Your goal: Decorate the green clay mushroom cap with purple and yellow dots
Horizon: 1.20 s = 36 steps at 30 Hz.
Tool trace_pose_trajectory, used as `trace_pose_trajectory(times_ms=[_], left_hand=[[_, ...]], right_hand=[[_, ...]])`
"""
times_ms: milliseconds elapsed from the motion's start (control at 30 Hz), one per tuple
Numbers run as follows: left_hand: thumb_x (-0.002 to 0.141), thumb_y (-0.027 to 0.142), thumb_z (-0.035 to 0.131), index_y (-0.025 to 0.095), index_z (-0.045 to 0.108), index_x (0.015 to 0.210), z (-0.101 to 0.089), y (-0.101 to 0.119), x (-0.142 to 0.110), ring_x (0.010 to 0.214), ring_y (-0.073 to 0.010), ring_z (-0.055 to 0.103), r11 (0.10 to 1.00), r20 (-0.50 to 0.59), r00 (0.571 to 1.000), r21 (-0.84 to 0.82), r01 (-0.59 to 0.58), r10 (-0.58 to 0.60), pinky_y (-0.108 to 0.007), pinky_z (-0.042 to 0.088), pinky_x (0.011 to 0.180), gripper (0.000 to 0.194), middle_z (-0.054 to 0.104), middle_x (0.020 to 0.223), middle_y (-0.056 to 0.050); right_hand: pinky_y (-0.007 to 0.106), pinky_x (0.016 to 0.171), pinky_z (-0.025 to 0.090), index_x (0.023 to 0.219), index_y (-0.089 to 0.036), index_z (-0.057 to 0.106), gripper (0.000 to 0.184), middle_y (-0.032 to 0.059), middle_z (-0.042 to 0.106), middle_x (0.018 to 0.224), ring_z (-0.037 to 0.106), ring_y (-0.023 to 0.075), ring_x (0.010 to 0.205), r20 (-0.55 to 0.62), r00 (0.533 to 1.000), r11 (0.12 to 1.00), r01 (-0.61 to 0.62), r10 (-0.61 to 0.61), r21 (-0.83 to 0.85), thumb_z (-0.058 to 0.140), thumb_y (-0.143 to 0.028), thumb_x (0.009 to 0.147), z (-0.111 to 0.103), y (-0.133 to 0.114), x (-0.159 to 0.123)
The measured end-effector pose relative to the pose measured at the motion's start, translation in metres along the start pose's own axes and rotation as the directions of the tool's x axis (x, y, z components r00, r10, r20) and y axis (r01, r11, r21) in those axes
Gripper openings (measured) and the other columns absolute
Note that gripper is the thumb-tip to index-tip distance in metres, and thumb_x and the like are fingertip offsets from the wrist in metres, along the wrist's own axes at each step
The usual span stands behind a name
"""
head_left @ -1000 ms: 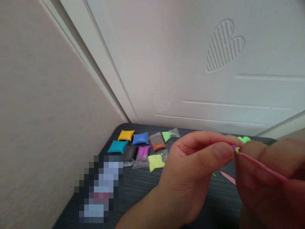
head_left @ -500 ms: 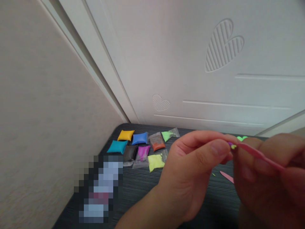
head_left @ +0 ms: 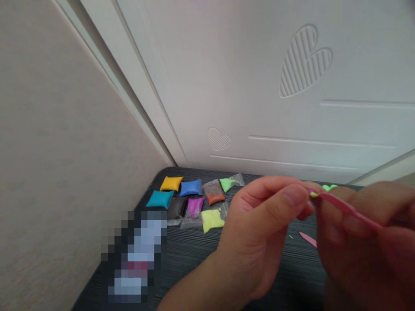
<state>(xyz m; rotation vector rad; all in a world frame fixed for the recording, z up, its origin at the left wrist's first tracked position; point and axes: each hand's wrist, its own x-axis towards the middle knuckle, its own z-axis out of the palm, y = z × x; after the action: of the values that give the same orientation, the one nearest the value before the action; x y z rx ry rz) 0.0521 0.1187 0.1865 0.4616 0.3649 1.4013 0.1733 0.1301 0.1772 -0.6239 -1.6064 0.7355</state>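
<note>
Between the thumb and fingers of my left hand (head_left: 264,224) is a tiny purple and yellow piece of clay (head_left: 313,194), mostly covered by the fingertips. My right hand (head_left: 369,242) is closed around a pink modelling tool (head_left: 352,210). The flat tip of that tool points left and meets the yellow part of the clay. Both hands are raised over the dark table, close together. A second pink tool (head_left: 308,239) lies on the table below, partly hidden behind my right hand.
Several clay packets lie on the dark table (head_left: 194,259), among them a yellow-green one (head_left: 212,220) beside my left wrist. Bright green pieces (head_left: 330,188) show behind my right hand. A white panel with hearts (head_left: 304,62) stands behind the table. A pixelated object (head_left: 139,255) lies at left.
The tool's tip has shifted slightly left and up against the yellow clay. My left fingertips have moved a little left too. The packets on the table stay where they were.
</note>
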Motion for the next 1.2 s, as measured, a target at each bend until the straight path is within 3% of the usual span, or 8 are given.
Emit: trace_pose_trajectory(times_ms=[300,467,667,933,1033,1100,1133,1200], left_hand=[[0.072,0.032,0.062,0.019,0.062,0.066,-0.004,-0.001,0.000,0.068,-0.0130,0.047,0.999,-0.014,1.000,-0.037,0.014,-0.015,-0.029,0.038,0.076,0.014,0.050,0.060,0.001],[0.071,0.031,0.063,0.018,0.062,0.066,-0.004,-0.001,0.001,0.078,-0.0150,0.051,0.998,-0.013,1.000,-0.058,0.006,-0.007,-0.027,0.039,0.076,0.014,0.050,0.060,0.001],[0.074,0.030,0.061,0.017,0.062,0.067,-0.005,-0.002,0.002,0.075,-0.0134,0.051,0.997,-0.023,1.000,-0.078,-0.011,0.009,-0.026,0.039,0.073,0.015,0.050,0.061,0.001],[0.080,0.028,0.055,0.017,0.061,0.074,-0.016,0.023,0.007,0.062,-0.0058,0.046,0.977,-0.003,0.999,-0.210,-0.040,0.040,-0.020,0.037,0.060,0.014,0.050,0.063,0.004],[0.080,0.029,0.054,0.020,0.060,0.075,-0.025,0.042,0.010,0.060,-0.0056,0.047,0.965,-0.026,0.989,-0.214,-0.150,0.148,-0.020,0.037,0.060,0.012,0.052,0.062,0.005],[0.082,0.029,0.052,0.020,0.060,0.076,-0.032,0.050,0.014,0.060,-0.0057,0.047,0.956,-0.042,0.979,-0.214,-0.202,0.197,-0.020,0.037,0.060,0.013,0.054,0.062,0.005],[0.083,0.029,0.051,0.020,0.060,0.077,-0.036,0.052,0.016,0.060,-0.0057,0.047,0.952,-0.049,0.977,-0.216,-0.215,0.210,-0.020,0.037,0.060,0.014,0.055,0.062,0.005],[0.083,0.027,0.051,0.019,0.060,0.078,-0.042,0.052,0.021,0.060,-0.0056,0.047,0.951,-0.063,0.976,-0.220,-0.215,0.206,-0.020,0.037,0.059,0.013,0.056,0.062,0.005]], right_hand=[[0.034,0.061,0.054,0.065,-0.027,0.049,0.017,-0.0031,0.056,0.057,0.048,0.0129,0.051,-0.126,0.989,0.940,-0.030,0.077,0.339,0.055,-0.013,0.071,0.018,-0.007,0.006],[0.045,0.078,0.053,0.062,-0.029,0.047,0.023,-0.0033,0.056,0.061,0.051,0.0149,0.055,-0.094,0.994,0.941,-0.018,0.053,0.337,0.050,-0.009,0.073,0.021,-0.009,0.011],[0.041,0.068,0.055,0.066,-0.026,0.050,0.020,-0.0024,0.056,0.059,0.051,0.0138,0.052,-0.094,0.995,0.946,0.057,-0.028,0.320,0.052,-0.007,0.073,0.020,-0.005,0.012],[0.042,0.080,0.048,0.073,-0.023,0.049,0.015,-0.0039,0.053,0.060,0.053,0.0124,0.059,-0.237,0.968,0.970,-0.018,0.077,0.242,0.056,-0.009,0.075,0.021,-0.003,0.006],[0.041,0.082,0.046,0.079,-0.024,0.045,0.017,-0.0026,0.054,0.069,0.056,0.0142,0.070,-0.119,0.989,0.996,-0.081,0.086,0.046,0.054,-0.009,0.076,0.022,0.014,-0.006],[0.035,0.078,0.046,0.084,-0.023,0.046,0.011,0.0013,0.057,0.080,0.056,0.0158,0.082,0.116,0.993,0.941,0.003,0.039,-0.339,0.052,-0.015,0.079,0.024,0.033,-0.019],[0.032,0.078,0.045,0.089,-0.022,0.047,0.008,0.0024,0.059,0.084,0.056,0.0148,0.083,0.336,0.939,0.832,0.131,0.070,-0.539,0.048,-0.018,0.083,0.026,0.044,-0.027],[0.032,0.080,0.042,0.086,-0.021,0.054,0.007,0.0019,0.061,0.080,0.056,0.0147,0.079,0.483,0.868,0.765,0.229,0.120,-0.602,0.048,-0.018,0.083,0.033,0.063,-0.045]])
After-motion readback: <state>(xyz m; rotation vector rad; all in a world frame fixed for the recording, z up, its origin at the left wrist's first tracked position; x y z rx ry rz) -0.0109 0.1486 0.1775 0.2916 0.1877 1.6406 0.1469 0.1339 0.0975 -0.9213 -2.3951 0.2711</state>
